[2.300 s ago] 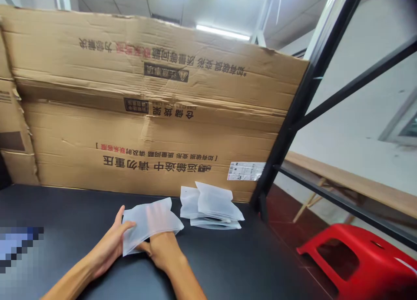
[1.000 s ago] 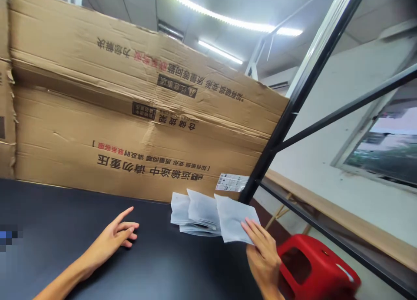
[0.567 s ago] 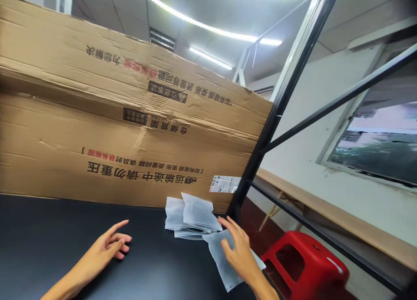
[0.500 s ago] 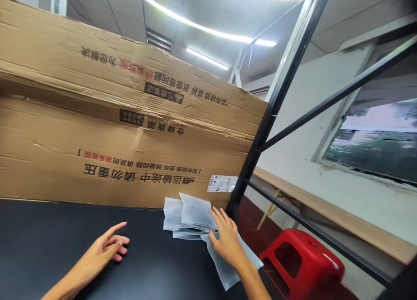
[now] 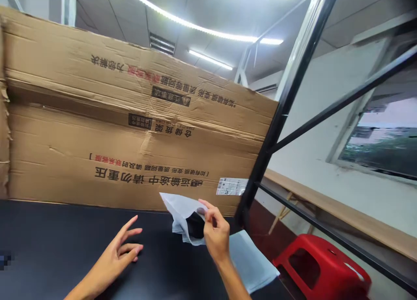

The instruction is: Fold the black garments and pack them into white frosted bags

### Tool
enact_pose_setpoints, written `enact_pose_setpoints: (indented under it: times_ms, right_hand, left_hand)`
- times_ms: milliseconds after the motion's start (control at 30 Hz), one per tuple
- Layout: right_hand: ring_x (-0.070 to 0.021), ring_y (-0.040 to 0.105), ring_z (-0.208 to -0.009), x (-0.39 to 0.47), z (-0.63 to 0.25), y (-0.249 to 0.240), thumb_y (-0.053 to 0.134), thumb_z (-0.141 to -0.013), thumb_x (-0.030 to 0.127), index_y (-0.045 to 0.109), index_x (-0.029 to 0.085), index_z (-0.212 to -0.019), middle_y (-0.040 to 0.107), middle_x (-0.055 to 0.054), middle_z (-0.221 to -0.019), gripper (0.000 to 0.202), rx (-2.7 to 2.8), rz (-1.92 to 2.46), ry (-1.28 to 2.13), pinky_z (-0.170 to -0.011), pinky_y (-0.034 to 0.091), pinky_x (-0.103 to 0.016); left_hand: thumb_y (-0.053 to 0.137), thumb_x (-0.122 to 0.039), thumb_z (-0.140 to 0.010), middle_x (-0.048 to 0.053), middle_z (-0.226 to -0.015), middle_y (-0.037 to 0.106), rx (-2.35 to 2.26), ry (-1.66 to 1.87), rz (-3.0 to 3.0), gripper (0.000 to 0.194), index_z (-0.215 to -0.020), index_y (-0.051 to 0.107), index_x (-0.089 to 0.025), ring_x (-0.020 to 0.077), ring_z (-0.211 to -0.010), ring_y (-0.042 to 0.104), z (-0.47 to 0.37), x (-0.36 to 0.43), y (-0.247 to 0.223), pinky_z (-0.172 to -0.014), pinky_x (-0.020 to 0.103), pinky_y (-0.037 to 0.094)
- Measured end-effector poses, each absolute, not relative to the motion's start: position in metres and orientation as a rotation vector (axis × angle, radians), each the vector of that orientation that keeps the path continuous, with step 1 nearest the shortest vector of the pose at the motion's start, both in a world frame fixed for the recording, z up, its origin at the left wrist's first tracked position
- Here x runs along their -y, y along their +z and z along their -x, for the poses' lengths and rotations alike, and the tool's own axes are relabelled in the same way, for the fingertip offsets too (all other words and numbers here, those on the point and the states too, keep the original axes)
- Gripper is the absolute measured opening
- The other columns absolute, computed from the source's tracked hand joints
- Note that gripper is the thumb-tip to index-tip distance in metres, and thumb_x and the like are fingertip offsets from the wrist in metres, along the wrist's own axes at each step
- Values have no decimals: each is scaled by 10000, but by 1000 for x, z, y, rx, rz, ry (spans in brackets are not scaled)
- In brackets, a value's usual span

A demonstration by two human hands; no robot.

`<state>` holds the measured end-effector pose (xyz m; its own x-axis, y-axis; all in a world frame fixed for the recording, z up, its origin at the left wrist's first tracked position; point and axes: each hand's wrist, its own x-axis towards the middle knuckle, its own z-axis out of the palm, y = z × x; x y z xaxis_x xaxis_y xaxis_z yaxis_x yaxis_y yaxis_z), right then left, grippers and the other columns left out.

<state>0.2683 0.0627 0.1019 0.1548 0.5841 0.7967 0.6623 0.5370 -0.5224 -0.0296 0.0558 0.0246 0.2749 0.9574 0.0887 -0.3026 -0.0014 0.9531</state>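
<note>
My right hand (image 5: 216, 232) is closed on a bunch of thin, whitish, slightly see-through sheets (image 5: 180, 211), pinching their right edge above the black table (image 5: 156, 265). They curve up and bow apart, with a dark gap in the bend. Whether they are single sheets or flat bags I cannot tell. More of the same sheets (image 5: 249, 261) lie flat at the table's right edge, partly behind my right forearm. To the left, my left hand (image 5: 119, 252) hovers over the tabletop with its fingers apart and nothing in it.
A large brown cardboard panel (image 5: 114, 135) with printed characters stands along the table's back. Black metal shelf posts (image 5: 265, 161) rise at the right. Beyond them are a red plastic stool (image 5: 322, 265) and a long wooden bench (image 5: 339, 209).
My right hand has taken hold of the upper sheets and lifted them, bending them over. My left hand has spread its fingers a little. The view has shifted slightly left.
</note>
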Motion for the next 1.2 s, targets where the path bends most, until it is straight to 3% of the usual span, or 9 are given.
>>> enact_pose_setpoints:
  times_ms: [133,267,433,600,700,800,867,1000,1200]
  right_hand:
    - [-287,480,-1349,-51,-203,74,476,-888,160,674,241,-964,579,-84,-1406,227,1937,1021,50,-1065,438,-512]
    - [-396,302,-1443,-47,-175,49,694,-787,234,533,299,-1378,386,-107,-1558,616,2183,1131,-60,-1105,316,-684]
    - [-363,362,-1418,-49,-173,46,613,-838,154,698,332,-1140,549,-41,-1441,361,2111,1099,75,-1101,326,-689]
    - [-296,538,-1290,-38,-176,70,574,-929,352,689,292,-1184,658,-57,-1303,286,1579,975,688,-1116,396,-540]
    - [-277,590,-1238,-36,-181,80,609,-906,439,665,260,-1228,703,-55,-1233,373,1155,960,983,-1060,468,-475]
    - [-292,681,-1090,-39,-186,80,663,-850,453,719,231,-1122,757,-59,-1103,355,883,937,1184,-925,556,-452]
    - [-298,723,-977,-40,-186,78,607,-874,467,737,204,-1082,774,-70,-1034,359,828,888,1300,-859,575,-461]
    - [-284,736,-903,-33,-175,77,515,-914,488,734,188,-1113,783,-76,-979,422,904,820,1327,-803,577,-445]
    - [-257,736,-784,-44,-181,54,534,-892,503,725,212,-969,782,-63,-930,357,1032,953,1270,-677,585,-385]
  left_hand:
    - [593,-717,-812,148,-1477,489,-587,1044,-837,928,-1549,112,-422,335,-1123,655,30,-53,43,-911,520,511]
    - [517,-737,-846,128,-1377,603,-577,1012,-747,792,-1507,307,-354,324,-1122,660,32,-63,36,-884,488,530]
    - [664,-562,-833,158,-1163,724,-792,1121,-832,606,-1288,584,-171,327,-1024,705,30,-71,17,-822,424,568]
    - [708,-484,-806,150,-1130,734,-977,1307,-874,545,-1215,624,-133,342,-1014,707,66,-88,24,-803,425,586]
    - [761,-434,-776,194,-1315,632,-1197,1492,-876,714,-1371,500,-138,365,-1173,627,105,-97,35,-937,466,534]
    - [735,-453,-808,135,-1631,218,-1464,1757,-886,925,-1544,223,-226,354,-1479,235,125,-95,51,-1197,508,210]
    - [706,-450,-834,42,-1657,149,-1541,1921,-1084,862,-1544,251,-272,301,-1518,93,116,-86,60,-1237,447,55]
    - [799,-387,-749,56,-1477,509,-1111,1607,-1481,729,-1415,517,-300,332,-1392,405,56,-54,60,-1201,432,241]
    - [729,-430,-812,74,-1312,663,-761,1073,-1560,532,-1308,653,-254,361,-1264,543,11,-31,51,-1114,459,387]
